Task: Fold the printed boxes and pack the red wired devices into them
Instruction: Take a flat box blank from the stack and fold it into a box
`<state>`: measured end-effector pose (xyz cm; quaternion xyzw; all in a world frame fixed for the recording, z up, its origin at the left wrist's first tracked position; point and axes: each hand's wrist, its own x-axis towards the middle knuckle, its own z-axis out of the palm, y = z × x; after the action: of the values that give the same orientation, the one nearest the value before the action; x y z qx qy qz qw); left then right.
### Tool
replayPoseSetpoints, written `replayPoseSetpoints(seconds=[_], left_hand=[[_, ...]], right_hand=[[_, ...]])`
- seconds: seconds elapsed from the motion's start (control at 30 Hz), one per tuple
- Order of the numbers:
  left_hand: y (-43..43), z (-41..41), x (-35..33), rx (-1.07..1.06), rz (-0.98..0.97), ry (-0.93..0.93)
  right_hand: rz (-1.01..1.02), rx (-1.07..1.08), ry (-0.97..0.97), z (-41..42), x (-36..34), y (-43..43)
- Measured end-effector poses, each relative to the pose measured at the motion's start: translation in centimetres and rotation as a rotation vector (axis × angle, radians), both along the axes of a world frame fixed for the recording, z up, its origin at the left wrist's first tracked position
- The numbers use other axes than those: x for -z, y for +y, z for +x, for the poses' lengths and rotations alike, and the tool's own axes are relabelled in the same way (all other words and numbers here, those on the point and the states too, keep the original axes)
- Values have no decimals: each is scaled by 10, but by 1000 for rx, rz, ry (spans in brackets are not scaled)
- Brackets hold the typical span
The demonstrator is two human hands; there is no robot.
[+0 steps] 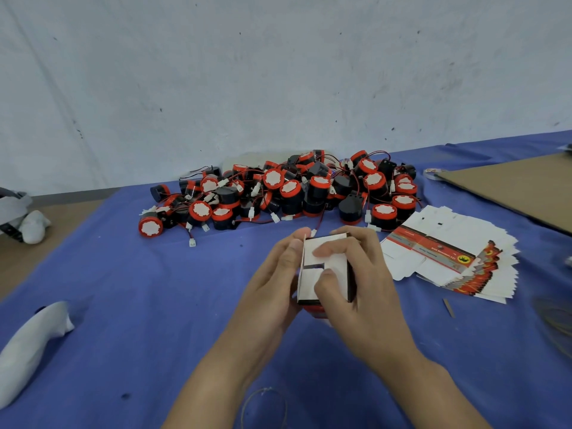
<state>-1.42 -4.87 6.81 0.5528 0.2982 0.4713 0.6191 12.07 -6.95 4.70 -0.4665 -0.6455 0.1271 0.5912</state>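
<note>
Head view: gripping printed box (309,283) with left hand (275,274) curled round its left side, pressing flaps with right hand (365,283) thumb and forefinger. Holding it over blue cloth (154,289), just before red wired devices (288,193) pile, flat boxes (448,258) rightward.

The bench (139,289) carries a plain blue cloth. The pile of devices (278,193) is red and black, with white scalloped faces, red and black wires and white plugs. The folded box (309,283) shows white flaps, dark edges, a red underside. The stack of flat boxes (448,252) is white with red-and-black bands and a yellow emblem. The cardboard sheet (510,187) is brown.
</note>
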Motion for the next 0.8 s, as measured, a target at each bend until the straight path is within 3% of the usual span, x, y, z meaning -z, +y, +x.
replayPoseSetpoints(seconds=[0.37,0.6,0.8], left_hand=[[7,-6,7,-27,-24,71],[12,0,16,-144,199,246],[13,-8,11,-37,5,74]], right_hand=[[-6,-20,-208,4,1,-3],[44,35,-395,0,3,-2],[56,18,-267,6,1,-1]])
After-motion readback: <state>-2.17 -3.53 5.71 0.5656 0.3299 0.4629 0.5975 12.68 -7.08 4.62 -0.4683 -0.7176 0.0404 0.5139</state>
